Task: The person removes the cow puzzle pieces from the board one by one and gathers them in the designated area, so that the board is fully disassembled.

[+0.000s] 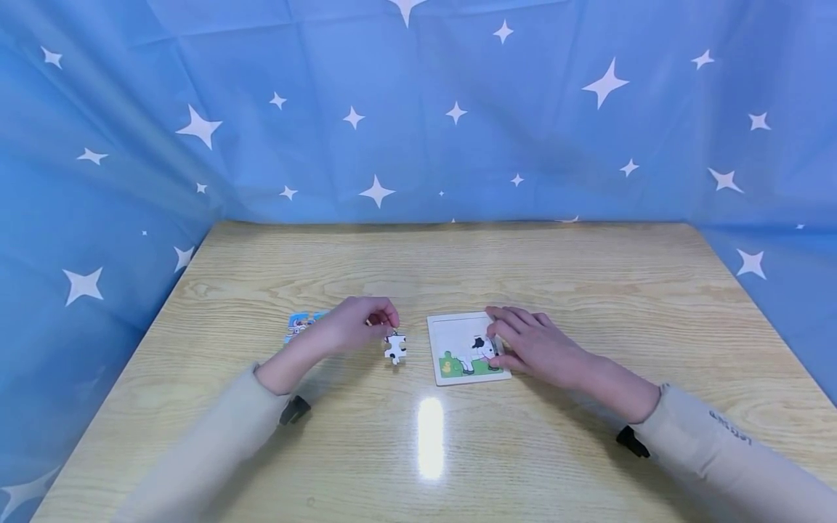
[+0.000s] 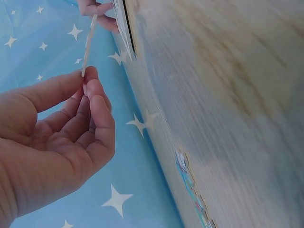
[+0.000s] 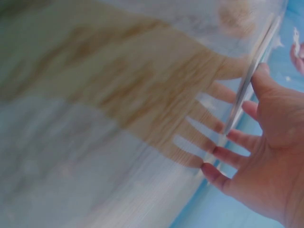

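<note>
In the head view my left hand (image 1: 362, 325) pinches a white jigsaw piece (image 1: 395, 347) with black spots, holding it upright above the table left of the puzzle board. Seen edge-on in the left wrist view, that thin piece (image 2: 89, 47) sits between thumb and fingertips. The square puzzle board (image 1: 433, 349) has a pale frame; its lower part shows a cow's head and legs, green grass and a yellow duckling. Its upper left area is bare. My right hand (image 1: 543, 349) rests on the board's right edge, fingers spread along it in the right wrist view.
A blue patterned puzzle part (image 1: 302, 323) lies left of the board, partly hidden by my left wrist. The wooden table (image 1: 562, 254) ends at a blue star-printed cloth (image 1: 425, 145) behind and at the sides. A bright reflection lies in front of the board.
</note>
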`<state>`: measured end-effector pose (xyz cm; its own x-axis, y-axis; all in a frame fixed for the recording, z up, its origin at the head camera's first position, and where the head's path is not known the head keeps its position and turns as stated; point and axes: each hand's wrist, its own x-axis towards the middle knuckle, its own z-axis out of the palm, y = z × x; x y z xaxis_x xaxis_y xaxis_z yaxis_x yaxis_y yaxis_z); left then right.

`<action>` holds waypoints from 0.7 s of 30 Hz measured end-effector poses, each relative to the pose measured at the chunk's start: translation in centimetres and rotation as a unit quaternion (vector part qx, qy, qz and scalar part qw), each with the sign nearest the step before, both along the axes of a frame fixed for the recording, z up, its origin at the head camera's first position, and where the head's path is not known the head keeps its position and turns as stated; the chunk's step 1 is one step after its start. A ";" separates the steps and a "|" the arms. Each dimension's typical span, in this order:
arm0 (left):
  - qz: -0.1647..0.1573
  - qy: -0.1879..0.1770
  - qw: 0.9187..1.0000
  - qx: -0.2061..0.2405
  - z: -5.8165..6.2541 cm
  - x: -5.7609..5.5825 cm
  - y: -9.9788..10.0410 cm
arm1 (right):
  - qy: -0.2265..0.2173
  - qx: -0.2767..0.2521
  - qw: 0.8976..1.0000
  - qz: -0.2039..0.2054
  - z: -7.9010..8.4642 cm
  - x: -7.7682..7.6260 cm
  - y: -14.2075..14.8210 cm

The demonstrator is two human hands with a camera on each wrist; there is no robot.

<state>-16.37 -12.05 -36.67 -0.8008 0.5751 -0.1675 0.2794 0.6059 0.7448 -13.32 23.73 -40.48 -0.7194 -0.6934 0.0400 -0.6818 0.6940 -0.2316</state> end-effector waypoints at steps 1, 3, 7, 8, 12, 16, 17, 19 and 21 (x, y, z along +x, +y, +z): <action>0.001 -0.001 1.000 0.000 0.0 0.0 -0.2 | 0.001 -0.001 1.000 0.001 0.0 0.0 0.0; 0.001 0.004 1.000 -0.001 0.0 0.0 -0.5 | 0.001 -0.001 1.000 0.002 0.0 0.0 0.0; 0.011 0.003 1.000 -0.001 0.0 0.1 -1.3 | 0.001 -0.001 1.000 0.004 0.0 -0.1 0.0; 0.013 0.004 1.000 0.000 0.0 0.1 -1.5 | -0.001 -0.001 1.000 0.002 0.0 -0.1 0.0; 0.017 0.003 1.000 -0.001 0.3 0.1 -2.3 | -0.005 0.000 1.000 0.001 0.0 -0.1 0.0; 0.023 0.008 1.000 -0.004 0.6 0.0 -2.9 | -0.008 -0.001 1.000 -0.001 0.0 0.0 0.0; 0.023 0.009 1.000 -0.004 0.6 0.0 -3.0 | -0.008 -0.001 1.000 -0.001 0.0 0.0 0.0; 0.024 0.009 1.000 -0.005 0.7 -0.1 -3.3 | -0.008 -0.001 1.000 -0.001 0.0 0.0 0.0; 0.024 0.009 1.000 -0.008 0.6 -0.2 -3.5 | -0.009 -0.002 1.000 0.000 0.0 0.0 0.1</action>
<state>-16.58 -15.56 -36.05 -0.8298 0.5338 -0.1626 0.2627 0.6308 0.7302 -13.35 23.79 -40.46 -0.7204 -0.6929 0.0295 -0.6772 0.6936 -0.2456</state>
